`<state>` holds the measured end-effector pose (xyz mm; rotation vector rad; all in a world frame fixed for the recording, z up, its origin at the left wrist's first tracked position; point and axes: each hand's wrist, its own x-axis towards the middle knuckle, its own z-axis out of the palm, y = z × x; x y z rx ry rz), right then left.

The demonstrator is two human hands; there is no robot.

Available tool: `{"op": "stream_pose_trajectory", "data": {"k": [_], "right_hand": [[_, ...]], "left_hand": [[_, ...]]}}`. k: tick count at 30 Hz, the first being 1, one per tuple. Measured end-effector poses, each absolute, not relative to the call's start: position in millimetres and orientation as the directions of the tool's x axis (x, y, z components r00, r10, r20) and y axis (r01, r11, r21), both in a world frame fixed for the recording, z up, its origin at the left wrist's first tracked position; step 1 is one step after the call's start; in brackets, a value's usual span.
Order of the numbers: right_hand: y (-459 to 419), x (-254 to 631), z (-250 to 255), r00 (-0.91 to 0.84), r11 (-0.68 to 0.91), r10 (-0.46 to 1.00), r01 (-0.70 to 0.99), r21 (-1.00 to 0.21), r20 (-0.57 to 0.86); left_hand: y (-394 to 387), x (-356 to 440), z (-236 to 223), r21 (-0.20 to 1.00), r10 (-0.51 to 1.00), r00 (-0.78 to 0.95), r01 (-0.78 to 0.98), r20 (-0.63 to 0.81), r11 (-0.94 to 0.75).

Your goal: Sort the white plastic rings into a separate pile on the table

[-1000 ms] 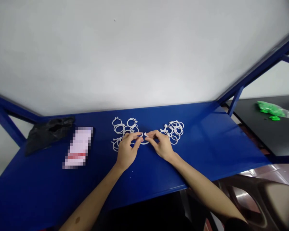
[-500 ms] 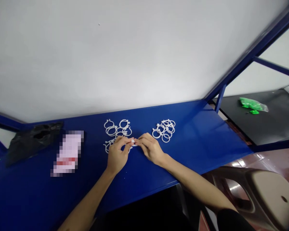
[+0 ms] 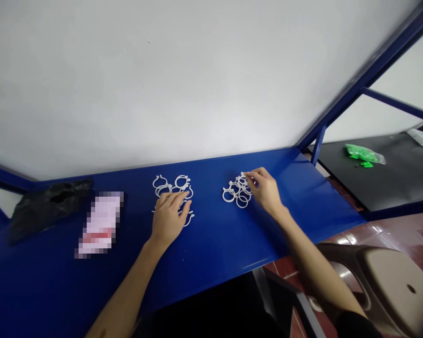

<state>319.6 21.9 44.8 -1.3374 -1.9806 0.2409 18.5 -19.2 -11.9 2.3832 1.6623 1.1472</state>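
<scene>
Several white plastic rings (image 3: 160, 181) with small knobs at their ends lie in a loose group on the blue table (image 3: 211, 249). My left hand (image 3: 168, 217) is over this group, fingers apart and palm down, covering some of the rings. Further right, a second cluster of white plastic rings (image 3: 242, 201) lies overlapping. At its top right edge my right hand (image 3: 267, 191) is closed, with thumb and forefinger pinched at a white ring (image 3: 243, 175). My right fingers hide part of that cluster.
A crumpled black plastic bag (image 3: 49, 204) and a pixelated pink-white packet (image 3: 100, 220) lie at the left. A pale wall (image 3: 204, 84) rises behind the table. To the right are a blue metal frame (image 3: 320, 143), a bag of green pieces (image 3: 363, 154) on a black surface, and a beige plastic chair (image 3: 395, 277).
Both hands were together over the middle, pinching a small white piece. My right hand has moved right to the clustered rings; my left hand has opened and shifted slightly left over its group.
</scene>
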Motion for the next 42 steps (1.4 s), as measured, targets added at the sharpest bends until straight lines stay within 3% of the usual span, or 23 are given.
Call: {"op": "stream_pose_trajectory", "data": {"k": [2, 5, 11, 17, 20, 25, 29, 33, 35, 38, 42], "right_hand": [[40, 344, 41, -0.166, 0.372, 0.890, 0.803, -0.465, 0.425], [61, 360, 33, -0.260, 0.376, 0.912, 0.836, -0.400, 0.316], [72, 349, 31, -0.348, 0.404, 0.914, 0.826, -0.394, 0.209], [63, 346, 30, -0.292, 0.426, 0.876, 0.842, -0.332, 0.385], [55, 329, 24, -0.322, 0.477, 0.860, 0.783, -0.399, 0.396], [29, 264, 11, -0.404, 0.461, 0.877, 0.561, -0.688, 0.259], [9, 224, 8, -0.327, 0.332, 0.923, 0.414, -0.848, 0.202], [-1, 218, 2, -0.243, 0.378, 0.922, 0.396, -0.836, 0.302], [-5, 219, -3, -0.268, 0.436, 0.896, 0.391, -0.810, 0.353], [-12, 219, -7, -0.322, 0.514, 0.852, 0.368, -0.775, 0.412], [-17, 217, -6, -0.329, 0.595, 0.801, 0.344, -0.726, 0.500]], "left_hand": [[-15, 15, -12, 0.355, 0.830, 0.140, 0.857, 0.540, -0.375], [-12, 13, -10, 0.293, 0.873, 0.133, 0.909, 0.470, -0.296], [-13, 15, -10, 0.271, 0.917, 0.160, 0.924, 0.365, -0.269], [-9, 14, -16, 0.245, 0.880, 0.151, 0.927, 0.451, -0.284], [-12, 17, -12, 0.231, 0.816, 0.157, 0.914, 0.556, -0.333], [-24, 29, 1, 0.216, 0.688, 0.195, 0.860, 0.699, -0.463], [-31, 36, 2, 0.359, 0.738, 0.153, 0.797, 0.657, -0.485], [-32, 34, 0, 0.664, 0.875, -0.004, 0.653, 0.484, -0.364], [-32, 32, 1, 0.755, 0.922, -0.045, 0.590, 0.384, -0.286], [-34, 32, 4, 0.821, 0.952, -0.081, 0.531, 0.295, -0.210], [-38, 37, 8, 0.849, 0.940, -0.109, 0.472, 0.322, -0.236]]}}
